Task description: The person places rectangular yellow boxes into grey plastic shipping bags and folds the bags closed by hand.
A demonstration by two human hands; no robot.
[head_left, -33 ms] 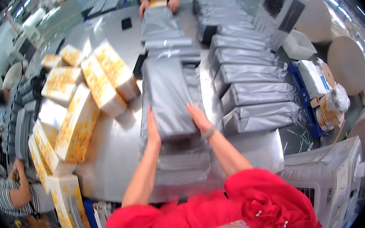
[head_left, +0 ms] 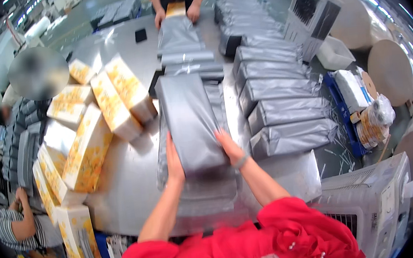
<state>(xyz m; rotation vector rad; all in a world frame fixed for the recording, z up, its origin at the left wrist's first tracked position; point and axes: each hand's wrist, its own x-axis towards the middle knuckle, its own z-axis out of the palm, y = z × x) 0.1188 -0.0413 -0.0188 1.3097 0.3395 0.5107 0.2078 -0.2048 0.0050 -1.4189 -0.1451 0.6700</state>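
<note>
A box-shaped parcel in a grey plastic bag [head_left: 188, 118] is gripped between my two hands over the table. My left hand [head_left: 174, 158] presses flat fingers along its left side near the close end. On its right side, my right hand [head_left: 229, 146] has its fingers and thumb against the plastic. Flat grey bags [head_left: 203, 197] lie under and around the parcel. Past its far end, another grey bag [head_left: 177, 35] is in a co-worker's hands, with a yellow-and-white box end [head_left: 175, 9] showing at its mouth.
Yellow-and-white patterned boxes [head_left: 88, 149] lie loosely on the metal table [head_left: 127, 192] at left. Several wrapped grey parcels [head_left: 290, 109] form a row at right. A small black object [head_left: 141, 35] lies farther back. A white plastic-cased unit [head_left: 366, 192] stands close at right.
The parcel has come slightly toward me with both hands, its far end turned a little left. Its plastic looks smoother on top. The co-worker's hands still hold the far bag.
</note>
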